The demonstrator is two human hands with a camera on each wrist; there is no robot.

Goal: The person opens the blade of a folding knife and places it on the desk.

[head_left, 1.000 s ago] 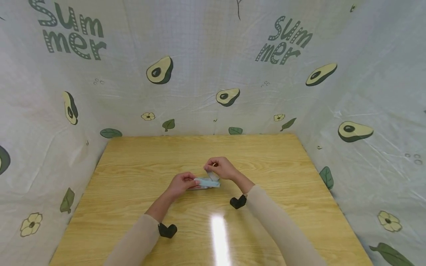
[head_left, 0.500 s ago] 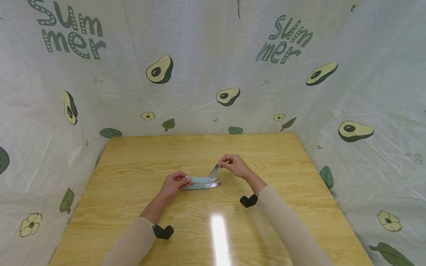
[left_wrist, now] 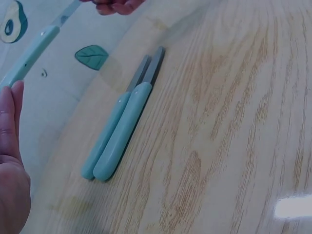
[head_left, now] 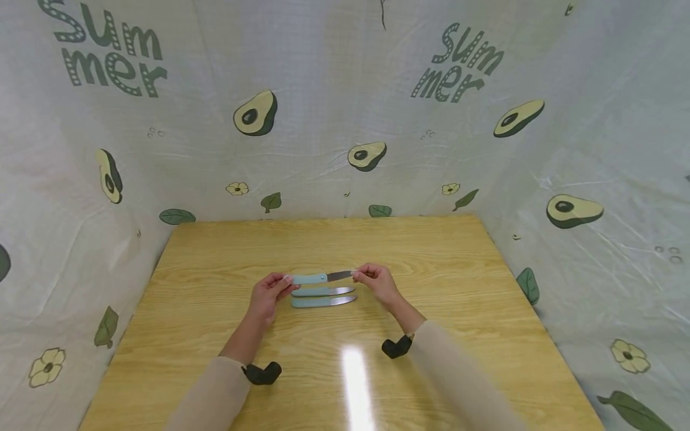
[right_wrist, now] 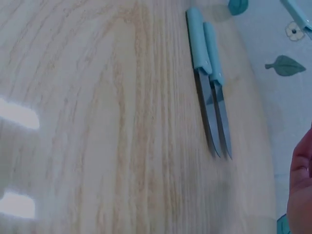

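Observation:
In the head view my left hand pinches the handle end of a folding knife with a light blue handle. My right hand pinches the tip of its blade, which stands out in line with the handle. This knife is held above the table, tilted slightly up towards the right. Two matching knives, the middle one and the front one, lie side by side below it, blades unfolded and pointing right. In the right wrist view only part of the held knife's handle shows.
The wooden table carries a bright light reflection near its front middle. A pale cloth printed with avocados and leaves hangs behind and along both sides. Black straps with cameras sit on both wrists.
The held knife's blade has swung out from folded against the handle to straight. Both hands have shifted apart, and the knife has risen above the two lying ones.

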